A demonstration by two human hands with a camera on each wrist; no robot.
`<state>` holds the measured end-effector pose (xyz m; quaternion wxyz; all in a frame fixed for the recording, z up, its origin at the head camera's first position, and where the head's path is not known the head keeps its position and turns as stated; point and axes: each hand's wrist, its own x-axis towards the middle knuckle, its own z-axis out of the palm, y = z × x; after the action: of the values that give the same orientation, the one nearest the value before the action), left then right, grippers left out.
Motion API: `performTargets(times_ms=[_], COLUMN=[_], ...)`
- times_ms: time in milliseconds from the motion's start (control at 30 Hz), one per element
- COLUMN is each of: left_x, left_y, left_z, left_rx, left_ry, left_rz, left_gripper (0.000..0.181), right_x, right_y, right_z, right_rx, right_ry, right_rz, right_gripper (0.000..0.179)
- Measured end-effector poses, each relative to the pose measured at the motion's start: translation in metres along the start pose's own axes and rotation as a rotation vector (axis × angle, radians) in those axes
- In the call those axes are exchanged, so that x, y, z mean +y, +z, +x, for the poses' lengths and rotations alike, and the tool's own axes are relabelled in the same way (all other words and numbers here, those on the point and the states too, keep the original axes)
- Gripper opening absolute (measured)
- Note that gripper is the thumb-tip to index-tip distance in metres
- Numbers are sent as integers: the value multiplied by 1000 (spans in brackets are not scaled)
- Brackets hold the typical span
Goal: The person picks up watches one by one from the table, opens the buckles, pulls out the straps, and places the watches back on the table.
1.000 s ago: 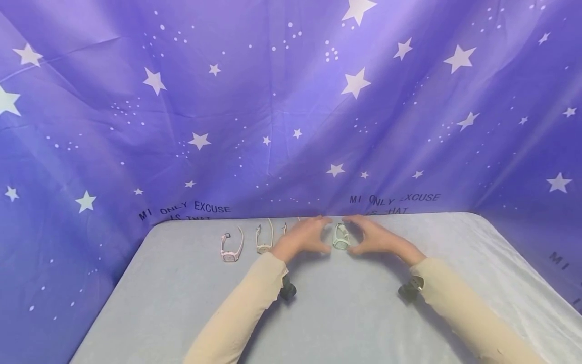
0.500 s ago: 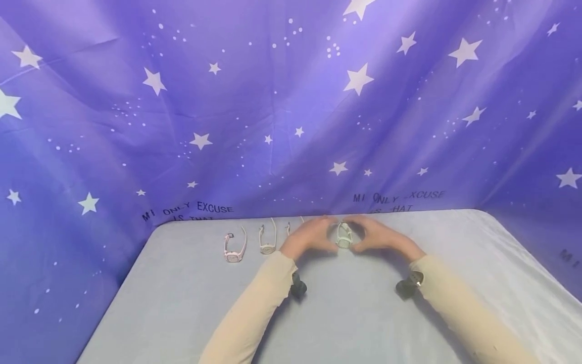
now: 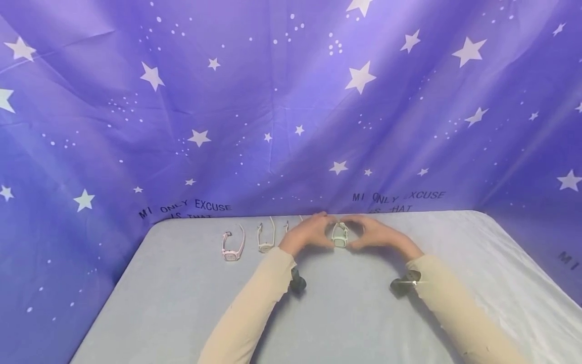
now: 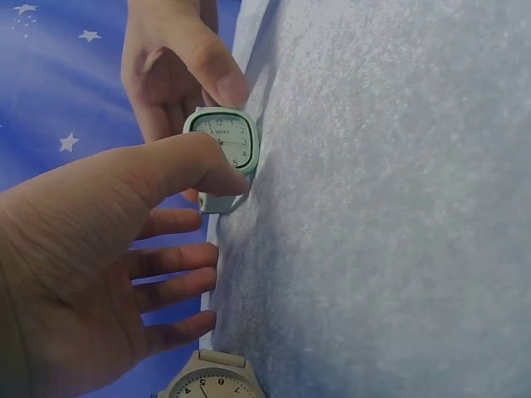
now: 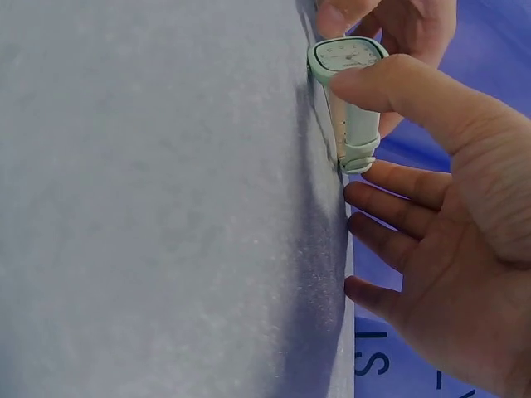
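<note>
A mint-green wristwatch lies near the table's far edge, its strap bent into a loop behind the dial. From the left my left hand curves beside it, and my right hand mirrors this on the other side. In the left wrist view the left thumb reaches over the dial to the case edge, with the other fingers loosely extended. The right wrist view shows the right thumb at the case and the fingers spread below the buckled strap. Neither hand's fingers are wrapped round the watch.
To the left stand a pink watch and a beige watch. Another strap shows partly behind the left hand. A purple star-printed curtain hangs right behind the grey-covered table.
Both hands have drawn closer in around the mint-green watch. The watch now stands straighter, with its dial turned more squarely toward me. The other watches have stayed put.
</note>
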<state>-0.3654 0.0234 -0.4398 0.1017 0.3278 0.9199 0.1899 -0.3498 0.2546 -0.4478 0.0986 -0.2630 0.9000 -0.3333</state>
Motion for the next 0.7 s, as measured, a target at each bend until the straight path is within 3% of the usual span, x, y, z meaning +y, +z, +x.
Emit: performTargets(times_ms=[300, 533, 700], left_x=[-4, -6, -9], left_y=[-5, -6, -5], left_z=[2, 3, 0], left_rx=[-43, -52, -70], left_ry=[8, 57, 47], left_rz=[-27, -17, -83], left_gripper=[79, 76, 75], right_x=[5, 6, 4], right_y=[1, 3, 4], right_z=[1, 0, -4], right_rx=[17, 36, 36], right_ry=[-67, -110, -106], right_rz=[13, 12, 27], right_gripper=[84, 80, 81])
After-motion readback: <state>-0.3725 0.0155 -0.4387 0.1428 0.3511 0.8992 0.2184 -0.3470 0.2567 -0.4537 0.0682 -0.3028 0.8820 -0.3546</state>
